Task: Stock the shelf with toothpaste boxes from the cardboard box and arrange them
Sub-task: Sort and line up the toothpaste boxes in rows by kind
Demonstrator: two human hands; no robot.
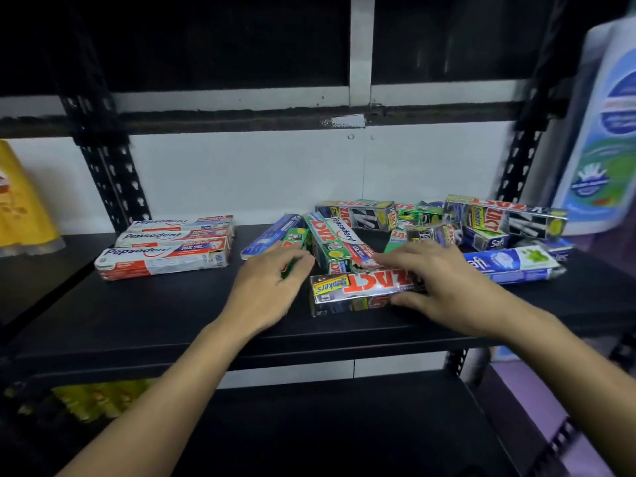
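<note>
A black shelf (pixel 172 315) holds toothpaste boxes. Three red-and-white Pepsodent boxes (pixel 165 251) lie neatly side by side at the left. A loose pile of several Zact and Safi boxes (pixel 447 228) spreads over the middle and right. My left hand (pixel 272 284) curls its fingers round a small green Zact box (pixel 292 249) at the pile's left edge. My right hand (pixel 437 284) lies over the right end of a silver Zact Smokers box (pixel 347 290) at the front, thumb against its front side. A white Pepsodent box (pixel 347 239) slants through the pile between my hands.
A yellow packet (pixel 20 204) stands on the neighbouring shelf at far left. A large white bottle with a blue and green label (pixel 605 132) stands at the right edge. Black perforated uprights (pixel 113 180) frame the shelf. A lower shelf holds yellow packets (pixel 89 401).
</note>
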